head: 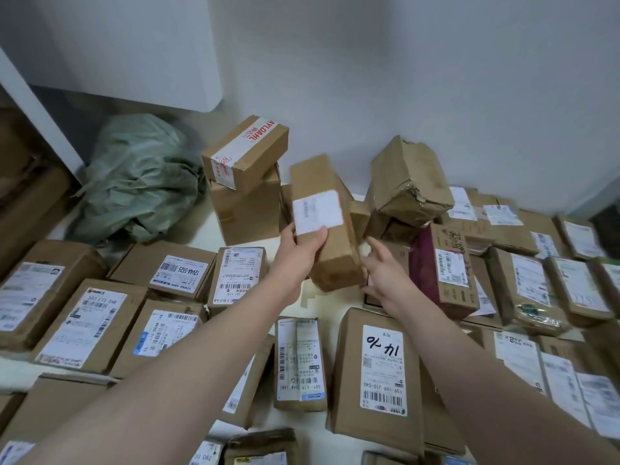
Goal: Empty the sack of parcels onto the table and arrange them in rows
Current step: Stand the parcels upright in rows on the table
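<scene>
White wall (436, 78) behind, white table (201, 229) crowded with brown cardboard parcels. Head view, the only one. Green sack (141, 182) lies slumped and crumpled at the table's back left, against the wall. It looks emptied, so the tipping step reads as done. Step in hand: arranging.

Left hand (298, 253) grips the held parcel (335, 256) by its near end, thumb on top at the edge of the white label, other fingers underneath and hidden. Parcel is up off the table, tilted, a bit blurred. Right hand (382, 266) is empty, fingers spread and straight, just beside the parcel's lower right corner — touching or not, cannot tell.

Laid parcels sit label-up in rough rows left, front and right, e.g. the barcode parcel (240, 273) and the "14" parcel (379, 370). Unsorted heap at the back: red-taped box (246, 152) stacked on a bigger box (248, 213), crushed parcel (407, 182) perched on others, maroon box (432, 263) near the right hand.

Bare table shows below the held parcel, between the barcode parcel and the maroon box — likely slot. Next move calls for both hands steadying the parcel, keeping the label up, squaring it with its neighbours and lowering it into a gap without nudging the rows. After that the back heap needs working through.
</scene>
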`<state>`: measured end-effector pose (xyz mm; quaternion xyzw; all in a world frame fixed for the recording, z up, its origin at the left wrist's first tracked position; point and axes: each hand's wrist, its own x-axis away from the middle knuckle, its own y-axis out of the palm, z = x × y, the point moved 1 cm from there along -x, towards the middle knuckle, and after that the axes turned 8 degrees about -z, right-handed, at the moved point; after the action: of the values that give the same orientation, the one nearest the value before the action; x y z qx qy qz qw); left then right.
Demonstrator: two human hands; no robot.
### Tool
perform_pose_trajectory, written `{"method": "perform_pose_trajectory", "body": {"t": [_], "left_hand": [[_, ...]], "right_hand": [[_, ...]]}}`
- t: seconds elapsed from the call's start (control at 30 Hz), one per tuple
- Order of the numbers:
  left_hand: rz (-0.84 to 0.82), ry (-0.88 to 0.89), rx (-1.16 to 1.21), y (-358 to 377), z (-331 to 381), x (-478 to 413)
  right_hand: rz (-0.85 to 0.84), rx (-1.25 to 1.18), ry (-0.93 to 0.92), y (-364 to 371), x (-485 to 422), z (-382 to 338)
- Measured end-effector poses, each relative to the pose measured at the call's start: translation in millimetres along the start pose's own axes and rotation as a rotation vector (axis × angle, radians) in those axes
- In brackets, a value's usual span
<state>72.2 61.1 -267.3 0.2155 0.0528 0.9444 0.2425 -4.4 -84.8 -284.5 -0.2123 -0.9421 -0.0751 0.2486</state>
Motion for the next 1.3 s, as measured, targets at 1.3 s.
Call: {"method": "perform_pose_trajectory", "body": {"t": [1.3], "left_hand": [[-0.065, 0.233, -1.354, 43, 3, -180]], "right_hand": [[0.518, 0.759, -0.374, 6, -21, -2]]}}
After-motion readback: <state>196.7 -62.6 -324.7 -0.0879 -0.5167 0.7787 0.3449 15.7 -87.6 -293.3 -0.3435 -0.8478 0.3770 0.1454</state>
